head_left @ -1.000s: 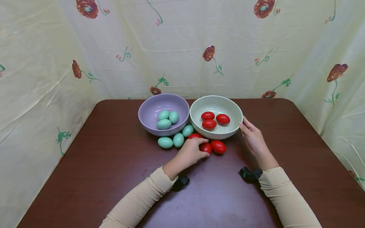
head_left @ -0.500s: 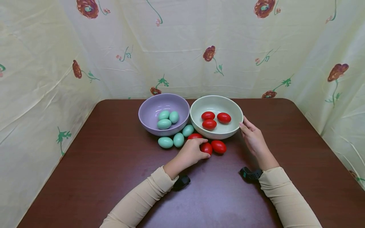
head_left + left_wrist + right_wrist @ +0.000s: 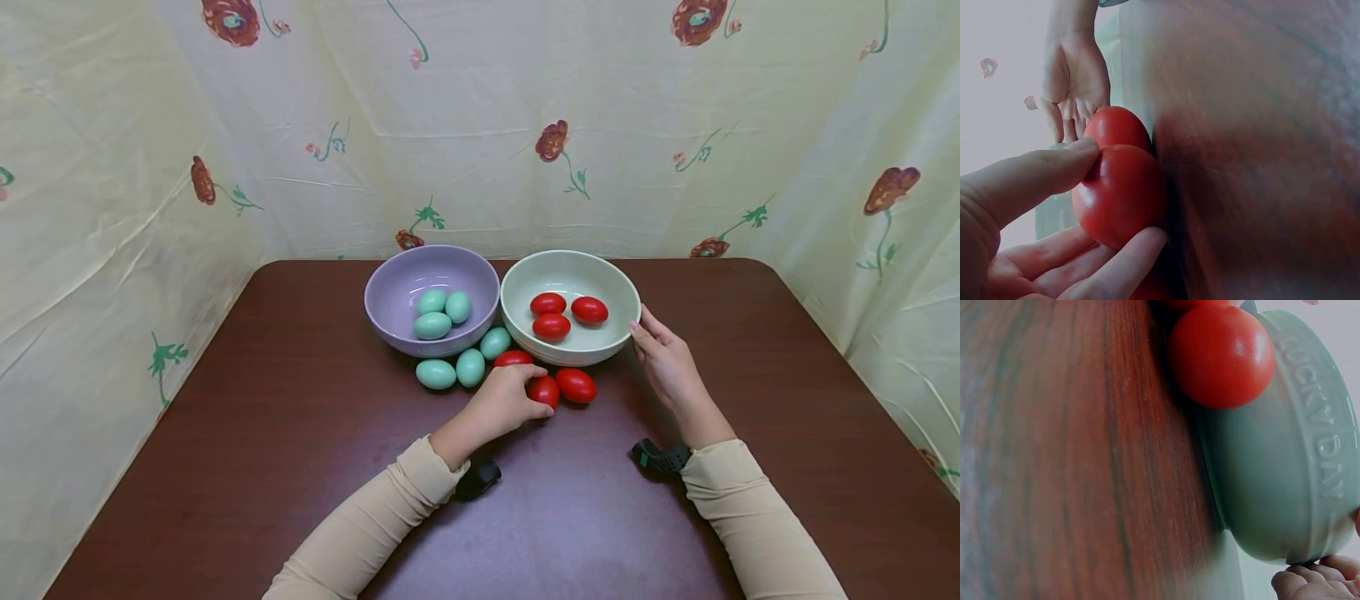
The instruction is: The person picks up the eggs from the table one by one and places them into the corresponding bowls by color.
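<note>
Thumb and fingers of my left hand (image 3: 504, 397) pinch a red egg (image 3: 543, 392) low over the table, in front of the pale green bowl. In the left wrist view the thumb presses one side of this red egg (image 3: 1121, 197) and the fingers curve round the other. A second red egg (image 3: 576, 386) lies just to its right; another red egg (image 3: 513, 358) is partly hidden behind the hand. My right hand (image 3: 670, 367) holds the right side of the pale green bowl (image 3: 570, 357), thumb at the rim, fingers on the outer wall. Three red eggs (image 3: 551, 327) lie inside it.
A purple bowl (image 3: 390, 321) with several mint-green eggs (image 3: 432, 326) stands left of the green bowl, their rims close together. Three more mint-green eggs (image 3: 436, 374) lie on the brown table (image 3: 315, 375) before the bowls. A flowered cloth (image 3: 480, 125) hangs behind the table.
</note>
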A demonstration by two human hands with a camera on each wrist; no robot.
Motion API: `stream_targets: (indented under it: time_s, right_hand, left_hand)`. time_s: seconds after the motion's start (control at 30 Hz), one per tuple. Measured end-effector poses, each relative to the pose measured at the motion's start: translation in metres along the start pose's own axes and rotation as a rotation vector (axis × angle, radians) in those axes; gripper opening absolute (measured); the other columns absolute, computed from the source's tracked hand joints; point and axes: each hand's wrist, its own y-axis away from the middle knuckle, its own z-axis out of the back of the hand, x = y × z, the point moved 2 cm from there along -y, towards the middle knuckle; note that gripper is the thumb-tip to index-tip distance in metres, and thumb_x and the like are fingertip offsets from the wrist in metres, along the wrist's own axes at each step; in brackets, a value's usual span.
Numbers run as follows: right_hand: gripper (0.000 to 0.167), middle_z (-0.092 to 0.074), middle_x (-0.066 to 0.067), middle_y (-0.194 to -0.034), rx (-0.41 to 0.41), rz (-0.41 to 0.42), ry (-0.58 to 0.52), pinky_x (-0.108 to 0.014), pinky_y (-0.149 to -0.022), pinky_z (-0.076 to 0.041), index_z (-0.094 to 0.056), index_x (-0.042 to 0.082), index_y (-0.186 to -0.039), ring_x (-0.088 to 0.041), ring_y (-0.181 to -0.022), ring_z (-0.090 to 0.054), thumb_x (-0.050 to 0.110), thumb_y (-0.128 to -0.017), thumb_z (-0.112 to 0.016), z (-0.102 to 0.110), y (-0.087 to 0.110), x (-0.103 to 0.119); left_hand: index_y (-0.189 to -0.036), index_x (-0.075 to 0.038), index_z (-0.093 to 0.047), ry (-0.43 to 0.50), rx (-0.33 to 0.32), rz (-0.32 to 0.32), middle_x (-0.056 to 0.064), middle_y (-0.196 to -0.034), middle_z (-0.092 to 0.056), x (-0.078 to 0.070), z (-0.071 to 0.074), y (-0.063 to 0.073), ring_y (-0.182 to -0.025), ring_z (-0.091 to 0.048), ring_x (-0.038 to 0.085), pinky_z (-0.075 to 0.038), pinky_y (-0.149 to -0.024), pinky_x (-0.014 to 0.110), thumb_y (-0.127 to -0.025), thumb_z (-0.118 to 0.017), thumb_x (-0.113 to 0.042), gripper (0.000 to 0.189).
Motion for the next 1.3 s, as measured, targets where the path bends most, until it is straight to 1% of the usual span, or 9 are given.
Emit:
stream_targets:
  time_s: [0.27,0.43,0.57,0.73,0.8,0.9,1.13,1.3]
  right_hand:
    - [0.066,-0.003,-0.007,-0.167,-0.012,-0.007,0.014,-0.036,-0.123,-0.013,-0.009,0.007,-0.158,-0.019,-0.153,-0.011,0.020,-0.105,-0.047,0.001,0.000,-0.001]
    - [0.066,-0.002,-0.008,-0.167,-0.013,-0.007,0.008,-0.033,-0.123,-0.013,-0.009,0.007,-0.157,-0.018,-0.153,-0.010,0.020,-0.105,-0.047,0.000,-0.001,-0.001]
    - [0.066,-0.001,-0.008,-0.167,-0.012,-0.009,0.000,-0.033,-0.123,-0.012,-0.008,0.006,-0.157,-0.018,-0.154,-0.009,0.020,-0.105,-0.046,0.000,-0.001,-0.001]
    - [0.066,0.000,-0.007,-0.167,-0.006,-0.011,-0.002,-0.033,-0.123,-0.012,-0.007,0.008,-0.158,-0.017,-0.154,-0.008,0.021,-0.105,-0.046,-0.001,-0.001,0.000]
    - [0.066,0.000,-0.007,-0.167,-0.004,-0.011,-0.005,-0.034,-0.123,-0.011,-0.007,0.008,-0.158,-0.017,-0.154,-0.007,0.021,-0.105,-0.046,-0.001,-0.001,0.000]
    - [0.065,0.000,-0.007,-0.167,-0.002,-0.012,-0.006,-0.034,-0.123,-0.011,-0.007,0.009,-0.158,-0.017,-0.154,-0.007,0.019,-0.106,-0.045,-0.001,-0.001,0.000]
    - [0.065,-0.001,-0.005,-0.168,-0.018,-0.038,0.013,-0.032,-0.122,-0.014,-0.008,0.010,-0.158,-0.017,-0.154,-0.008,0.021,-0.106,-0.045,0.000,-0.001,-0.002]
    - [0.066,-0.001,-0.004,-0.168,-0.018,-0.032,0.015,-0.031,-0.122,-0.014,-0.008,0.010,-0.158,-0.016,-0.154,-0.009,0.022,-0.105,-0.046,0.001,-0.001,-0.001]
  left_hand:
    - [-0.124,-0.004,-0.068,0.044,-0.006,0.008,0.010,-0.118,-0.072,0.001,0.001,0.001,-0.108,-0.064,0.025,-0.051,-0.097,0.037,-0.079,-0.083,-0.018,0.050]
    - [-0.125,-0.004,-0.068,0.044,-0.007,0.002,0.010,-0.119,-0.072,-0.001,0.007,0.002,-0.109,-0.064,0.025,-0.051,-0.097,0.037,-0.079,-0.083,-0.016,0.050]
    - [-0.126,-0.005,-0.068,0.064,0.004,0.009,0.009,-0.121,-0.071,-0.004,0.012,0.004,-0.111,-0.064,0.024,-0.051,-0.098,0.035,-0.079,-0.083,-0.014,0.050]
    - [-0.128,-0.006,-0.067,0.159,0.031,0.024,0.008,-0.123,-0.070,-0.012,0.021,0.008,-0.112,-0.063,0.021,-0.051,-0.097,0.032,-0.079,-0.082,-0.013,0.051]
    - [-0.128,-0.007,-0.067,0.200,0.036,0.016,0.008,-0.122,-0.071,-0.016,0.026,0.010,-0.111,-0.064,0.021,-0.052,-0.095,0.031,-0.080,-0.081,-0.012,0.051]
    - [-0.129,-0.009,-0.067,0.233,0.023,-0.001,0.007,-0.121,-0.072,-0.022,0.032,0.011,-0.110,-0.064,0.021,-0.052,-0.091,0.028,-0.081,-0.081,-0.013,0.050]
    - [-0.130,-0.011,-0.066,0.241,-0.012,-0.007,0.005,-0.122,-0.071,-0.029,0.042,0.006,-0.109,-0.064,0.020,-0.053,-0.086,0.026,-0.083,-0.080,-0.019,0.050]
    - [-0.131,-0.011,-0.065,0.257,-0.034,-0.031,0.008,-0.118,-0.073,-0.038,0.048,-0.001,-0.106,-0.068,0.021,-0.054,-0.086,0.024,-0.083,-0.079,-0.018,0.050]
